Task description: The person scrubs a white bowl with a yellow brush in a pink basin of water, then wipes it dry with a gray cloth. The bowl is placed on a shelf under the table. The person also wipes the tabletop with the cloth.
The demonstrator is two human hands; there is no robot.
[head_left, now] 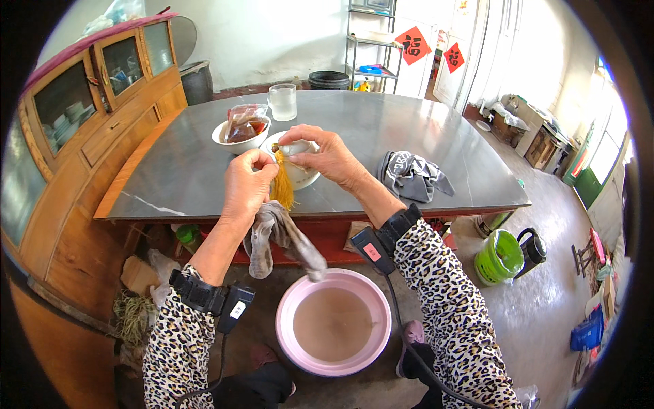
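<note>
My left hand pinches the upper part of a yellow tassel with a brown bead at its top. The tassel hangs in front of a white lidded pot that stands near the table's front edge. Over the top of this pot curve the fingers of my right hand, close to the bead; whether they grip the pot's top or the tassel's cord is hard to see. Below my left hand, damp-looking grey socks hang in front of the table edge. What holds them up is hidden.
On the dark stone-topped table are a bowl with plastic packets, a glass of water and a grey cloth. A pink basin of murky water stands on the floor between my feet. A green bucket is at right.
</note>
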